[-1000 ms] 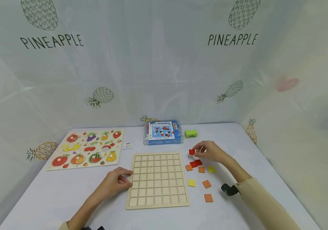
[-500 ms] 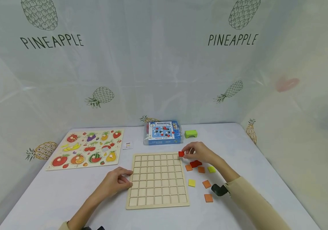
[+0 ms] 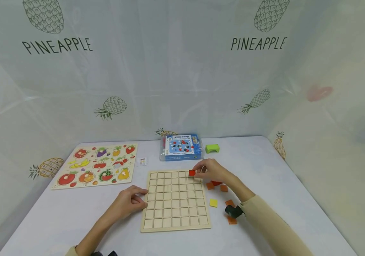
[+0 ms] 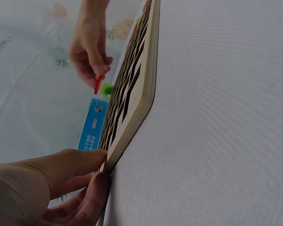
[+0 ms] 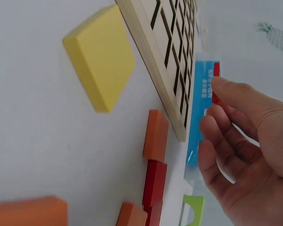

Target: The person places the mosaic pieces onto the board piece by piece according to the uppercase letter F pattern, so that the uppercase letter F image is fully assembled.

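Observation:
A wooden grid board (image 3: pixel 176 204) with rows of square recesses lies flat on the white table. My right hand (image 3: pixel 212 170) pinches a small red square tile (image 3: pixel 192 173) between thumb and fingertips, over the board's far right corner. From the left wrist view, that red tile (image 4: pixel 98 84) is held raised and tilted, apart from the grid. My left hand (image 3: pixel 126 203) rests on the table with thumb and finger spread, their tips touching the board's left edge. Close to the board's right side are a yellow tile (image 3: pixel 213 203) and an orange tile (image 3: pixel 210 186).
More tiles lie under the right forearm: red tiles (image 3: pixel 216 183) and orange tiles (image 3: pixel 224 188), some partly covered. Behind the board stand a blue boxed set (image 3: pixel 182 147) and a green arch block (image 3: pixel 212 148). A fruit puzzle board (image 3: pixel 96 165) and a small card (image 3: pixel 142 162) lie left.
My right hand has carried the red tile leftward from beside the board to over its far right corner. The forearm now hides one yellow tile. The left hand stays put.

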Tool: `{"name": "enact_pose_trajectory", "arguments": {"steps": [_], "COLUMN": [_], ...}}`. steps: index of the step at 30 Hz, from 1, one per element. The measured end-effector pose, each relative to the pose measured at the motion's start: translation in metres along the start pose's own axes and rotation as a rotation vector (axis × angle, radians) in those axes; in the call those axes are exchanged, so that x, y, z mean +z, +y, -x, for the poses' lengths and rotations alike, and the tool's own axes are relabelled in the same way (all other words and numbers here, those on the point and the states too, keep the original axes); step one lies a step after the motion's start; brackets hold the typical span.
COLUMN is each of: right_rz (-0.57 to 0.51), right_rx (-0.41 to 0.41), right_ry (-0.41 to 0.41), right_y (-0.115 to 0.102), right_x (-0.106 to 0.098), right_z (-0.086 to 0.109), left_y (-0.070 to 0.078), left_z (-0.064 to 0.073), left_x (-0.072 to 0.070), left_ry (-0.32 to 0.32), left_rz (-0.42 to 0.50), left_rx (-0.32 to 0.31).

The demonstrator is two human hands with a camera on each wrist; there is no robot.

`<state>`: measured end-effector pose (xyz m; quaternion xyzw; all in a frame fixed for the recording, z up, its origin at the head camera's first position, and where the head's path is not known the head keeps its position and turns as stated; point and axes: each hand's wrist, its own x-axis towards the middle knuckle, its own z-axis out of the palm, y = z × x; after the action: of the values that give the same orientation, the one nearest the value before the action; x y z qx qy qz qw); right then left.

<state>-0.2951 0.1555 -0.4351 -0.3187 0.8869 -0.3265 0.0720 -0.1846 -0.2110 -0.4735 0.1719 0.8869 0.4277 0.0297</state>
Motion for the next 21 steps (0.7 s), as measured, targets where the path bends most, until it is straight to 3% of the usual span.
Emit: {"name": "enact_pose_trajectory", "arguments": {"steps": [21], "right_rz": [-0.044], "right_rx": [0.013], "right_ry": [-0.061], "right_y": [-0.016], "right_x": [0.026], "right_z": [-0.018], "left_y": [0.001], "left_z": [0.0], "left_x": [0.001], "left_ry": [0.001], "left_rz": [0.016], "left_rx": [-0.005]}}
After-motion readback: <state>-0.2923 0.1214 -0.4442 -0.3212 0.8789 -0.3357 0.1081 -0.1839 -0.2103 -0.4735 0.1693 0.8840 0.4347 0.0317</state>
